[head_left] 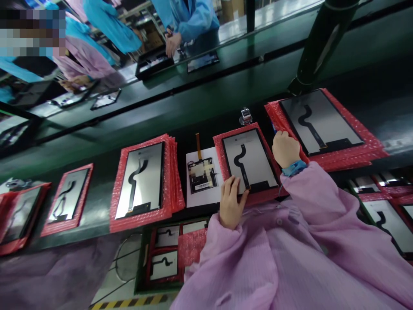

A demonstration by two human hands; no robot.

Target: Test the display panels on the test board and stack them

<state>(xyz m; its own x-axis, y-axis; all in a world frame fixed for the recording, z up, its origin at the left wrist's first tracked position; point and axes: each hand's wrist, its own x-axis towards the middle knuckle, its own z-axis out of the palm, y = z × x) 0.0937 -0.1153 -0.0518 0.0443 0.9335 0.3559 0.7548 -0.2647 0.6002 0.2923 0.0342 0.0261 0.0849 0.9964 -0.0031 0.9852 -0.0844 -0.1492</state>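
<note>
A tablet-sized display panel [260,162] with a black flex cable [240,163] lies in front of me on a red bubble-wrap sheet [218,141]. My left hand [231,202] rests at its lower left corner, fingers stretched and thumb near the cable's lower end. To the right of the panel, my right hand [285,150] is closed like a fist, its fingertips turned away; a bit of blue shows just above it. That hand sits against the left edge of a bubble-wrap stack [348,162] topped by another display panel [335,120]. A blue band [294,168] circles the right wrist.
A small circuit assembly [202,174] lies on white paper [193,199] left of the panel. Further left is a bubble-wrapped panel stack [169,181]. A metal fitting [245,115] stands behind, and a dark post [322,43] rises at right. Co-workers sit across the bench.
</note>
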